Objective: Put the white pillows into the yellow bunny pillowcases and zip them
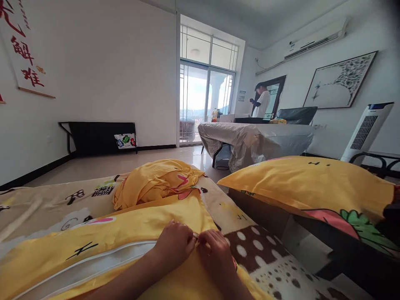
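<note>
The left hand (175,241) and right hand (215,246) pinch the yellow pillowcase (134,225), spread on the patterned blanket (250,246), at its slit's end; seemingly light, soft and limp, it is best gripped by the seam.

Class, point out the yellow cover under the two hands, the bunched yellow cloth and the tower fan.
Yellow cover (137,223), head view: its plain yellow fabric.
Bunched yellow cloth (153,183), head view: the middle of its folds.
Tower fan (364,132), head view: its dark front grille.
</note>
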The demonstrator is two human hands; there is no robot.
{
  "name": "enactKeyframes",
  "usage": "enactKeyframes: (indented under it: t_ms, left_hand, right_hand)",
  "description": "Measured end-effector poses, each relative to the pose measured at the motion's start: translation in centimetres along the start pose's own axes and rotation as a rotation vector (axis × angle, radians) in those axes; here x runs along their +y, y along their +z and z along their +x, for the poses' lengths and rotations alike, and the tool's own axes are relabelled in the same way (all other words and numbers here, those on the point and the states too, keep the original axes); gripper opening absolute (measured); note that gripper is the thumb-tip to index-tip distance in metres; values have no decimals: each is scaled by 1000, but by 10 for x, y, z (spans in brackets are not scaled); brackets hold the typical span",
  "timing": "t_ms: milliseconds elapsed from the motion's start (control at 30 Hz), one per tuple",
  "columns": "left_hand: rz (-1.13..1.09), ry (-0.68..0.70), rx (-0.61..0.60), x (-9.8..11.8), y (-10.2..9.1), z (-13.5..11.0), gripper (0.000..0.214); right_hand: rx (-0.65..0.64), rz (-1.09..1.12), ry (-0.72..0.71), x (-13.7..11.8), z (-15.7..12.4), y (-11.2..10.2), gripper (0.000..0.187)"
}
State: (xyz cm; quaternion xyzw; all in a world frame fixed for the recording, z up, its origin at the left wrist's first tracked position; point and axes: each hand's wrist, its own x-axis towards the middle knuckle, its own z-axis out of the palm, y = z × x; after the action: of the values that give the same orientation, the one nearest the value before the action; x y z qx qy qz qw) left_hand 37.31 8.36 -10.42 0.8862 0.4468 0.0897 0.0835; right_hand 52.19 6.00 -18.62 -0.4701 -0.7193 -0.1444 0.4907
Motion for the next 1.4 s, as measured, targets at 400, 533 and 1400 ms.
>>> enactKeyframes:
  t_ms: [400, 533, 1400]
  left_hand:
    - [88, -57, -80, 5, -2, 0, 27]
    - [112, 2, -129, -4, -5, -2, 21]
    - [153, 134, 33, 7, 8, -3, 22]
  right_hand:
    - [-34, 46, 41, -2, -2, -1, 17]
    - [-33, 43, 71, -1, -3, 0, 16]
    - [-37, 65, 30, 1, -5, 1, 21]
